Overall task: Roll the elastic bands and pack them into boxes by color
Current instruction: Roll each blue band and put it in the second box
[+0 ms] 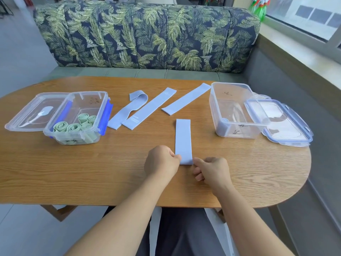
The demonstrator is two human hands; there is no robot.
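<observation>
Curled fingertips (176, 156) of the left hand (162, 161) pinch the near left corner of a flat light-blue elastic band (183, 139). The right hand (212, 169) pinches the near right corner with its thumb, its other fingers tucked in toward the palm. The band lies flat on the oval wooden table (73, 172), its length running straight away from the person and its near end held between the two hands.

Beyond it three more light-blue bands lie slanted, side by side: a band with a folded-over far end (127, 111), a band printed with a white "20" (149, 108) and a plain band (186, 99).

At the left stands a clear plastic box with blue latches (86, 92), holding several rolled pale-green bands (73, 126); its clear lid (31, 111) lies against its left side. At the right stands a second clear plastic box (245, 131) with one rolled light-blue band (224, 119) in its near left corner — its blue-edged lid (287, 124) rests against its right side.

Behind the table runs a sofa back in palm-leaf print (147, 34).
</observation>
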